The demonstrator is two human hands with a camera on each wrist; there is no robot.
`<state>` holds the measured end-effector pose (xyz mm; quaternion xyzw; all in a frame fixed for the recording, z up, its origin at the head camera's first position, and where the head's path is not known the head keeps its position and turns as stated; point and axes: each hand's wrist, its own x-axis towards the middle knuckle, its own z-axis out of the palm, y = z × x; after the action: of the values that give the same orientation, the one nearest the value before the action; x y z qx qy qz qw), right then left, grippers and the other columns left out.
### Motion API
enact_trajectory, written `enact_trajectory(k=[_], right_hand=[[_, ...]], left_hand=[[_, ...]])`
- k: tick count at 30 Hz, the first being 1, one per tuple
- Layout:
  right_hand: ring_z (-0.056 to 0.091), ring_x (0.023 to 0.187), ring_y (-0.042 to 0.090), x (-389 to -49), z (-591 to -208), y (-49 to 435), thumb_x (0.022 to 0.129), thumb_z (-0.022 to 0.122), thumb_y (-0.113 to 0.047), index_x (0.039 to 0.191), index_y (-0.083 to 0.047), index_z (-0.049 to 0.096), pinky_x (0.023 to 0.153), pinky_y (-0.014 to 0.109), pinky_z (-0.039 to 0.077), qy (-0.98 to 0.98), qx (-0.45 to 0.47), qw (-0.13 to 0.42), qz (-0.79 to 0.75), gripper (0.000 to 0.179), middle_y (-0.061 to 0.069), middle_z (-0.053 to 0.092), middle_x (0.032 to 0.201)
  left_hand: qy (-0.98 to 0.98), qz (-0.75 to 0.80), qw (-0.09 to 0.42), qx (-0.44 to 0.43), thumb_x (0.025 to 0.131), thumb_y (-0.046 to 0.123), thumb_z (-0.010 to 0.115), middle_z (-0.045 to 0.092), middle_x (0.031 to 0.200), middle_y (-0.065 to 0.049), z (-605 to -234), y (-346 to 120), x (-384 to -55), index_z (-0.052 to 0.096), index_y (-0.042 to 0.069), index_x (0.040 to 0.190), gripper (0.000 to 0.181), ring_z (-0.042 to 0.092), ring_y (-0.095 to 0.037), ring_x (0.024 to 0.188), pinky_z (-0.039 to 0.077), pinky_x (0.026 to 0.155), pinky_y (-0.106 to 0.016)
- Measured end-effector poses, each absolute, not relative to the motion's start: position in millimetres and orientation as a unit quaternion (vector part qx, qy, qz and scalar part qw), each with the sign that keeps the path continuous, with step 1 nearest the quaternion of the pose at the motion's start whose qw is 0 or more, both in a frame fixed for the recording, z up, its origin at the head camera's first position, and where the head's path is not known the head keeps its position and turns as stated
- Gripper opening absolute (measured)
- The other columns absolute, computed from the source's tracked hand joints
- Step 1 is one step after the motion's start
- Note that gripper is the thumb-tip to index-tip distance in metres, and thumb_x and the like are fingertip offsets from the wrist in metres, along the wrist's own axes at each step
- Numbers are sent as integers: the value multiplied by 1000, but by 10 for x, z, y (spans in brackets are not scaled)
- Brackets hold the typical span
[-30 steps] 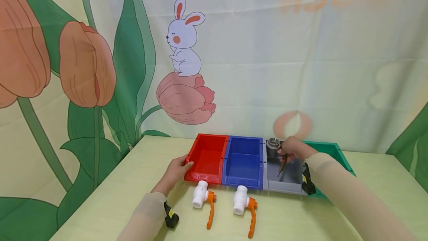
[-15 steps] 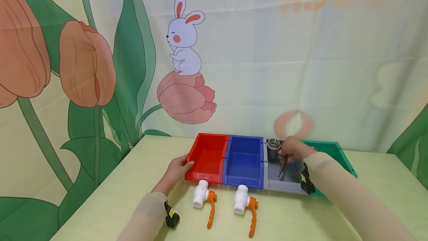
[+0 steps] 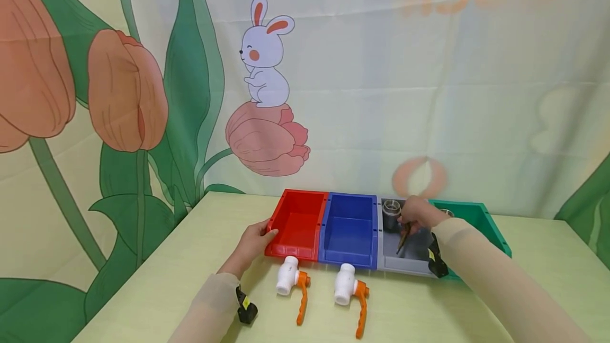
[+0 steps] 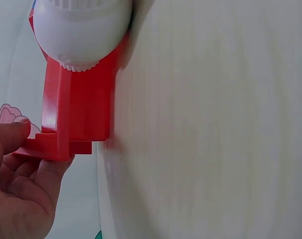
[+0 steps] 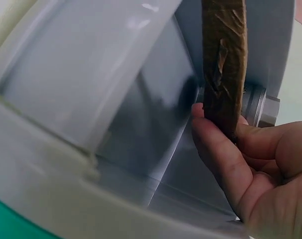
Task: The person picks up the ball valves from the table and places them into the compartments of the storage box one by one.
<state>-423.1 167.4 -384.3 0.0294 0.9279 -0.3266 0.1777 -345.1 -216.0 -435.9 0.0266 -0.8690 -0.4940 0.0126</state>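
Note:
My left hand [image 3: 254, 240] grips the outer left rim of the red bin [image 4: 61, 109], thumb over the edge and fingers underneath. Inside the grey bin [image 3: 405, 265], my right hand [image 3: 416, 212] pinches the brown, wrinkle-wrapped lever [image 5: 223, 59] of a metal valve between thumb and fingers. The valve's round steel body [image 3: 392, 213] stands near the back left corner of that bin, its ring-shaped opening facing up. In the right wrist view, part of the steel body [image 5: 270, 110] shows behind the fingers; the rest is hidden.
A blue bin [image 3: 350, 263] stands between the red and grey bins. The green bin [image 3: 493, 226] at the right end holds something with a metal rim [image 3: 447, 212]. Two white plastic valves [image 3: 287, 277] with orange levers [image 3: 362, 308] lie in front. A printed curtain [image 3: 352, 94] hangs behind.
Both hands keep their holds almost unmoved. The head view has shifted slightly, and the metal rim in the green bin has come into sight beside the right wrist.

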Motion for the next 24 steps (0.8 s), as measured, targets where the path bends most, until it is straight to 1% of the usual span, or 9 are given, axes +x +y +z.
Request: enact_trajectory(k=[6, 14, 17, 20, 24], right_hand=[[64, 55, 14, -4218, -3842, 1661, 99, 57, 3, 87, 9, 68, 55, 27, 60, 928, 26, 180, -325, 17, 6, 65, 60], [64, 56, 14, -4259, -3871, 1651, 99, 59, 2, 84, 9, 68, 59, 29, 62, 935, 29, 177, -306, 19, 8, 68, 63], [64, 57, 14, -4232, -3852, 1633, 99, 58, 2, 86, 10, 68, 63, 31, 64, 933, 35, 180, -311, 19, 9, 69, 64], [65, 60, 15, -4191, -3832, 1630, 100, 57, 3, 91, 12, 69, 66, 32, 65, 935, 32, 179, -305, 18, 11, 69, 69], [68, 64, 18, -4191, -3849, 1627, 99, 57, 3, 87, 10, 65, 69, 33, 66, 937, 33, 177, -299, 16, 16, 67, 80]], left_hand=[[-870, -493, 16, 25, 105, 12, 55, 56, 148, -25, -4361, -2162, -3459, 45, -2, 152, 50, 58, -40, 129, 53, 110, -48], [-870, -492, 13, 29, 105, 12, 55, 57, 148, -24, -4371, -2160, -3451, 45, -1, 152, 50, 59, -39, 128, 53, 109, -48], [-870, -492, 13, 29, 105, 13, 55, 57, 148, -24, -4364, -2159, -3449, 45, -1, 152, 50, 59, -39, 128, 54, 109, -48], [-870, -492, 10, 32, 106, 13, 55, 57, 148, -24, -4360, -2156, -3443, 45, 0, 152, 50, 59, -38, 127, 54, 108, -47], [-869, -494, 10, 36, 105, 14, 55, 57, 147, -23, -4366, -2151, -3432, 45, 0, 152, 50, 60, -36, 125, 55, 108, -46]])
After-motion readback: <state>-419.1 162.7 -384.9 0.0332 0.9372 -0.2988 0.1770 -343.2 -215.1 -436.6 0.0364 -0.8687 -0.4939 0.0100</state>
